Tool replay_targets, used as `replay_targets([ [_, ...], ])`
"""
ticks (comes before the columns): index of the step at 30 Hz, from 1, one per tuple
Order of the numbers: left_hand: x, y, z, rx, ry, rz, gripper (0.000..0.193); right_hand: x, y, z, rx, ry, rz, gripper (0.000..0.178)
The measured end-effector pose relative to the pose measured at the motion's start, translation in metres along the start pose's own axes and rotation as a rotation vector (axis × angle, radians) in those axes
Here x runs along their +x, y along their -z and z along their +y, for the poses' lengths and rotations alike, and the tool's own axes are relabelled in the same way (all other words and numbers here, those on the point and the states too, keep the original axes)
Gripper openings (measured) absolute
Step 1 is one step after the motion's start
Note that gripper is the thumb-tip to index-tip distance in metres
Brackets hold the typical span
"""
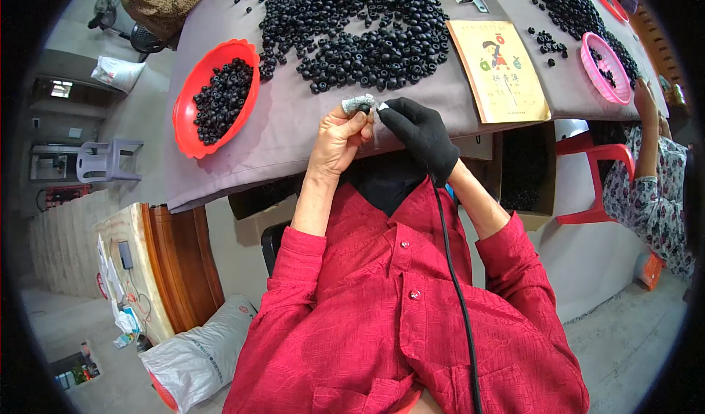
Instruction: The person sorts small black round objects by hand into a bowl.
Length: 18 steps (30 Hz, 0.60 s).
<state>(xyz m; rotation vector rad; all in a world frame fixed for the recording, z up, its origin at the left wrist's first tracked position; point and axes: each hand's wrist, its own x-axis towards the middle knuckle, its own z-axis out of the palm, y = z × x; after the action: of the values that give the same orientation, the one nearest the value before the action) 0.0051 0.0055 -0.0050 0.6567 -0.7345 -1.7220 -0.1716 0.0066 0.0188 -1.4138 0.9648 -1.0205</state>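
Observation:
My left hand [338,138], with a grey-white cover on the index finger, pinches a small black bead [364,109] between thumb and index finger. Close beside it, my right hand [426,135] wears a black glove, its thumb and fingers pressed together near the bead. A small white bit shows at the right fingertips; I cannot make out what they hold. Both hands are just over the table's near edge. Beyond them, a large pile of black beads [360,28] covers the grey tablecloth [411,109]. To the left sits a red scalloped basin [181,120] holding more beads.
A yellow booklet [496,69] lies right of the pile. Farther right are more beads [569,6], a pink basket [624,94] and another person's arm [646,120] by a red chair [595,186]. A black cable [457,282] hangs from my right wrist. White sacks [198,355] stand on the floor.

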Motion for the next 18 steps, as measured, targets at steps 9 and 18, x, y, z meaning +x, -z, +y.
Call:
replay_targets([
  [9,0.0004,0.0018,-0.0001,-0.024,-0.011,-0.016,0.019,-0.0024,-0.0022,-0.0048,-0.02,-0.049,-0.086,0.027],
  [18,-0.0008,0.0005,0.0,-0.02,0.012,0.004,0.019,-0.0024,-0.0024,-0.0067,-0.042,-0.053,-0.118,0.027],
])
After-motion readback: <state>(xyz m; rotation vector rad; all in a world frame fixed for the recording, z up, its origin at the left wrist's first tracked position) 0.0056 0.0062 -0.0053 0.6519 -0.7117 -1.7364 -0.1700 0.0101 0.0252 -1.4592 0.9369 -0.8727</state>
